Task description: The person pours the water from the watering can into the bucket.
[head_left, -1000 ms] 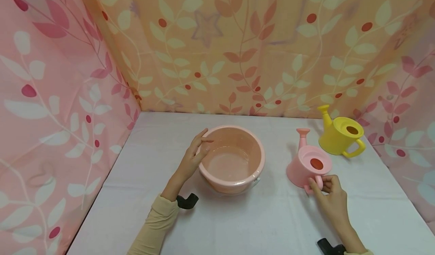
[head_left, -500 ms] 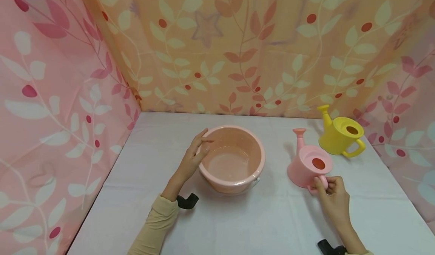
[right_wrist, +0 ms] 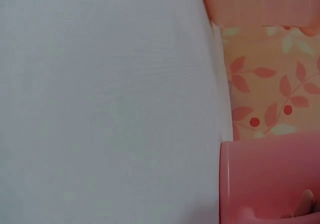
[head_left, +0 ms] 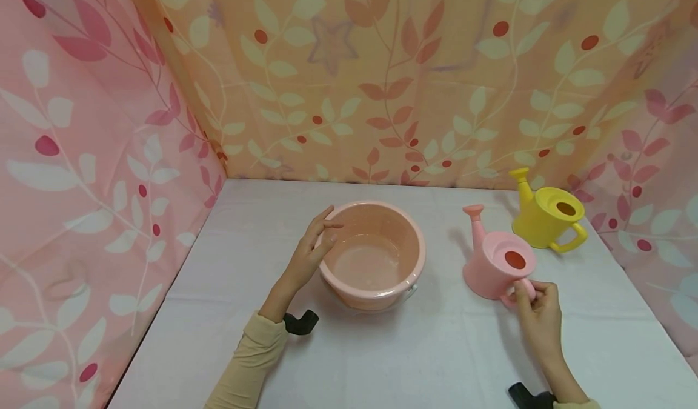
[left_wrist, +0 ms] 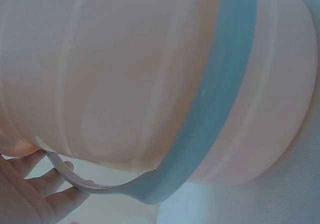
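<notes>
A pale pink bucket (head_left: 376,288) stands mid-table, its handle (left_wrist: 215,99) hanging round the outside. My left hand (head_left: 308,254) rests at its left rim, fingers spread loosely, one reaching over the opening. Several of these fingers (left_wrist: 37,190) show beside the handle in the left wrist view. To the right stands a pink watering can (head_left: 486,272), spout at far left. My right hand (head_left: 542,321) pinches its handle between thumb and fingers. Part of this can's side (right_wrist: 270,174) fills the right wrist view's lower right corner.
A yellow watering can (head_left: 537,224) stands behind the pink one, close to it. White cloth covers the table (head_left: 414,360). Patterned curtains (head_left: 382,94) close off the back and both sides. Black wrist-camera mounts (head_left: 301,323) jut from both wrists.
The pink watering can has turned in place: its spout has swung left and its handle right, with my right hand following the handle. My left hand and the bucket have stayed still.
</notes>
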`<state>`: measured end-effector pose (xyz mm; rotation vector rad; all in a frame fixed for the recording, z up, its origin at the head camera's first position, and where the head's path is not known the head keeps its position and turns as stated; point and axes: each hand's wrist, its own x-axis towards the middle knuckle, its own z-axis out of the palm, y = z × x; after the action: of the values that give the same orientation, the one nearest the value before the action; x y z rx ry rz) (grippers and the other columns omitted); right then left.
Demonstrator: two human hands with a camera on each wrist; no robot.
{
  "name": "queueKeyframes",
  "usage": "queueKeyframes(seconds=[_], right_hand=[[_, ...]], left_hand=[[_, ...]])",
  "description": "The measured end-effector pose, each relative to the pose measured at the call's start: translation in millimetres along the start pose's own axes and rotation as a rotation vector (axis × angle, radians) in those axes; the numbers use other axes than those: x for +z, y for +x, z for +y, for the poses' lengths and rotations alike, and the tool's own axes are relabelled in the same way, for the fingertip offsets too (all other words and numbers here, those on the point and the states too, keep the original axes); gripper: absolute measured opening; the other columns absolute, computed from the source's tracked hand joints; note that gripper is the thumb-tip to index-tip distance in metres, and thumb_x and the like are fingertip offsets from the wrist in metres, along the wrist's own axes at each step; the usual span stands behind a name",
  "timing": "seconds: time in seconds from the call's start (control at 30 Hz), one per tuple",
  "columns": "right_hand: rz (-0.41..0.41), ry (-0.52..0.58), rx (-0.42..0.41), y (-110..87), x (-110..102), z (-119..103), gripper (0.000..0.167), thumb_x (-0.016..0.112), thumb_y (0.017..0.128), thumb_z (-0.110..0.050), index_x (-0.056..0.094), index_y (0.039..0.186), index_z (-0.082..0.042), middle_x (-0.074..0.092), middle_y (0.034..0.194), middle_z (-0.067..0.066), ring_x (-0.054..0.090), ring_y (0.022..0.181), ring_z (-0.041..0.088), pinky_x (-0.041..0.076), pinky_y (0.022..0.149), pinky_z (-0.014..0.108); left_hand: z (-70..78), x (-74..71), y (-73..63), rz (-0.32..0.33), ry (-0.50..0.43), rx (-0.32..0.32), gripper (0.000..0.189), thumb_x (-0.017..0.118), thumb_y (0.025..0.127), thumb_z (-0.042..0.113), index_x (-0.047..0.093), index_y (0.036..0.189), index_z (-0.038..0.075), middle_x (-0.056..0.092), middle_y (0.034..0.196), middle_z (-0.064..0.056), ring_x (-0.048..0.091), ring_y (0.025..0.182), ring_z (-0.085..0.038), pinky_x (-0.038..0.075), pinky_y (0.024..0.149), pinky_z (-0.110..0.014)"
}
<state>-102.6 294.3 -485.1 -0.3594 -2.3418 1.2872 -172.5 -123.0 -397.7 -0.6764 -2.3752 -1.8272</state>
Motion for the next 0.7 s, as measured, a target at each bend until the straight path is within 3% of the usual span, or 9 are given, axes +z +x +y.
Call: queueKeyframes(seconds=[0.2,0.33,0.7], right_hand=[[0.011,0.188,0.062,3.6,3.7,3.2,0.014,0.053,0.094,-0.012,0.043,0.104,-0.012,0.052,0.09,-0.003,0.057,0.075,0.003,0.048,0.064,0.008],[0.043,0.308,0.086,6.2,5.9,3.4,0.016,0.053,0.093,-0.008,0.044,0.102,-0.015,0.054,0.087,0.0,0.056,0.072,0.004,0.048,0.062,0.009],[0.053,0.507,0.161,10.4,6.3,5.9,0.016,0.054,0.093,-0.012,0.045,0.105,-0.013,0.05,0.098,0.002,0.052,0.086,0.012,0.048,0.069,0.009]], left_hand=[[-0.1,-0.3,-0.2,-0.001,-0.003,0.005,0.029,0.046,0.095,0.008,0.052,0.12,-0.006,0.021,0.152,-0.012,0.012,0.142,-0.03,0.014,0.107,-0.062],[-0.2,-0.2,-0.1,-0.001,-0.002,0.011,0.028,0.046,0.095,0.007,0.052,0.12,-0.005,0.021,0.152,-0.012,0.012,0.142,-0.031,0.014,0.106,-0.063],[-1.1,-0.5,-0.3,0.005,0.007,0.006,0.027,0.046,0.095,0.009,0.054,0.119,0.0,0.022,0.152,-0.01,0.013,0.142,-0.03,0.013,0.106,-0.063]])
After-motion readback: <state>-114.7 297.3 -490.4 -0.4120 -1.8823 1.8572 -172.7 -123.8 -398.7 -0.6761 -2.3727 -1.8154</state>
